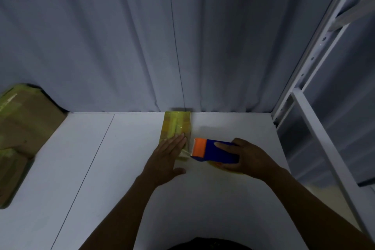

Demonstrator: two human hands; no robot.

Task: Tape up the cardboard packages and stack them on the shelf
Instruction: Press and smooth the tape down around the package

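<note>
Pressing flat on the near end of a small cardboard package [176,125]: left hand [168,154], fingers straight and together, thumb spread over the white table [121,168]. Just right of that hand, right hand [247,158] curled round a blue tape dispenser [213,151], orange end towards the package, index finger laid along its top. Between dispenser mouth and package, a short strip of yellow-green tape [184,154]. Well left of the left hand, larger taped packages [26,119]. Beyond both hands, a grey curtain [142,46]; right of the right hand, a white shelf frame [316,128].
</note>
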